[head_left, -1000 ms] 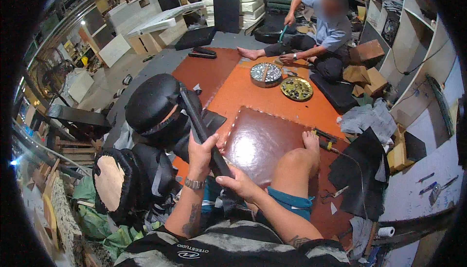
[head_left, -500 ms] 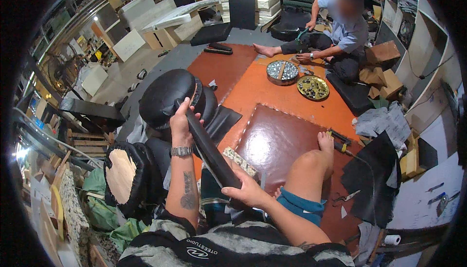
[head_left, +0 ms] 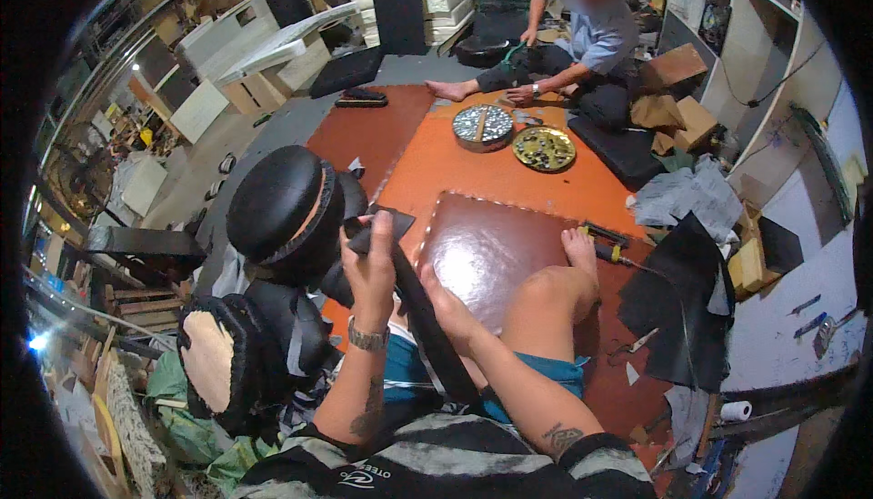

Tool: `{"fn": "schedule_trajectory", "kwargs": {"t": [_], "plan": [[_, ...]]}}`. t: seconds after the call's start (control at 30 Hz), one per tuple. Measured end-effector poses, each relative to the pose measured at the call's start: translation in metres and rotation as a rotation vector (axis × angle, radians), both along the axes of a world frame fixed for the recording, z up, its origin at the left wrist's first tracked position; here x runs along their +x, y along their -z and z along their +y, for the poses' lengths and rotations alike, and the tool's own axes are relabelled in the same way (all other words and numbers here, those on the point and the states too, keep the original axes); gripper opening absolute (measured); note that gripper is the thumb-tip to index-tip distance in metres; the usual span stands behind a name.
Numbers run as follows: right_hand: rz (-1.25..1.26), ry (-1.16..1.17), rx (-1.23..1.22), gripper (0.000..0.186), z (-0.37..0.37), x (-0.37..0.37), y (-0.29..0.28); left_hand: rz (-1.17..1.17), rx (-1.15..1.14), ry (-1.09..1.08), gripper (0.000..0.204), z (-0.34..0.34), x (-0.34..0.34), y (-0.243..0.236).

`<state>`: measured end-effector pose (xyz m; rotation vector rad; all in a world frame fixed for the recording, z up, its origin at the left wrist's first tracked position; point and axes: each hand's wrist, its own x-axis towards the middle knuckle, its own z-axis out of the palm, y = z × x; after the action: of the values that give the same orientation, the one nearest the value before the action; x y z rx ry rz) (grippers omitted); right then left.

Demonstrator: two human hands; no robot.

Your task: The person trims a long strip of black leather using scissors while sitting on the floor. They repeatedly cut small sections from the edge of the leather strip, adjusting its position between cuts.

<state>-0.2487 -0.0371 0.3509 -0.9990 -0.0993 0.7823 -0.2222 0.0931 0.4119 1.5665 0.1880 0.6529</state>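
A long black leather-like strip [head_left: 426,340] runs from in front of me down to my lap. My left hand [head_left: 371,267], a metal watch on its wrist, is closed around the strip's upper end. Against the strip's right edge, lower down, is my right hand [head_left: 452,310]; its fingers are partly hidden behind the strip and seem to hold it. A round black padded cushion [head_left: 273,208] lies stacked on other black pieces left of my left hand. Nearer to me, another black-covered round piece [head_left: 207,363] shows its bare pale board.
Across the mat [head_left: 400,172] a person [head_left: 591,35] sits with a green-handled tool. A round tin [head_left: 482,126] and a gold tray [head_left: 544,149] of small parts lie between us. At right are a corded yellow-and-black tool [head_left: 611,249] and a black sheet [head_left: 677,317].
My view has shifted, so the surroundings appear further left. The strip stands steeper, its upper end folded over in my left hand. My right hand has moved up along it.
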Motion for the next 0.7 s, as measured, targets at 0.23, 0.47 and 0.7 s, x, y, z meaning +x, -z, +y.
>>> {"fn": "schedule_trajectory", "kwargs": {"t": [0.23, 0.47, 0.7], "plan": [[-0.217, 0.353, 0.030, 0.067, -0.021, 0.018, -0.024, -0.008, 0.189, 0.124, 0.044, -0.050, 0.002, 0.011], [-0.119, 0.291, -0.023, 0.071, -0.032, 0.030, -0.004, -0.005, 0.244, 0.181, 0.040, -0.060, 0.008, 0.010], [-0.207, 0.413, -0.012, 0.075, -0.032, 0.026, -0.016, 0.123, 0.063, 0.244, 0.043, -0.062, 0.004, 0.006]]}}
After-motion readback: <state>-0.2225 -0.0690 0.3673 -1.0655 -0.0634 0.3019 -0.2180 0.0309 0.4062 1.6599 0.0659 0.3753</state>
